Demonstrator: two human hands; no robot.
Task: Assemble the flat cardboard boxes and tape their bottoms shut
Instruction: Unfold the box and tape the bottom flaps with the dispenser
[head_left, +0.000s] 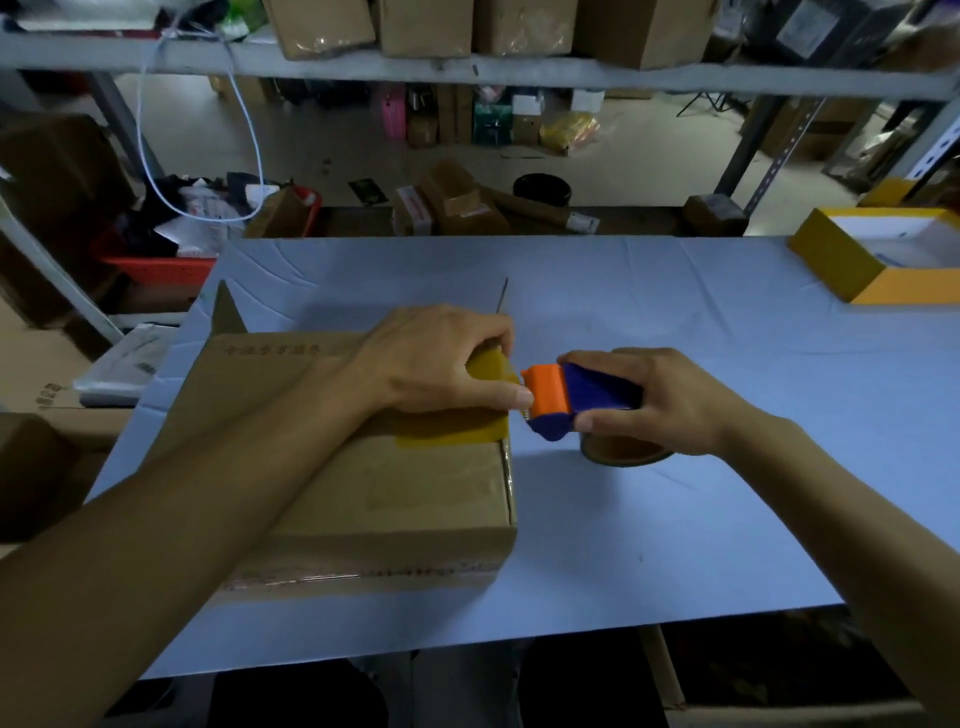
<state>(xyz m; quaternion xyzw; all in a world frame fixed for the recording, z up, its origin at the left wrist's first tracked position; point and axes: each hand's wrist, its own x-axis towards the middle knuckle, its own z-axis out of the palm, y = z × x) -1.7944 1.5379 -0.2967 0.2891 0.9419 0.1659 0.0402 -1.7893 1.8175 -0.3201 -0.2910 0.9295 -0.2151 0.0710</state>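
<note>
On the cardboard box, the left hand presses tape flat; the right hand grips the tape dispenser.

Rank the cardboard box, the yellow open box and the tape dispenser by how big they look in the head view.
1. cardboard box, clearly the largest.
2. yellow open box, cut off by the right edge and farther away, so its true size is unsure.
3. tape dispenser, smallest, partly covered by the right hand.
</note>
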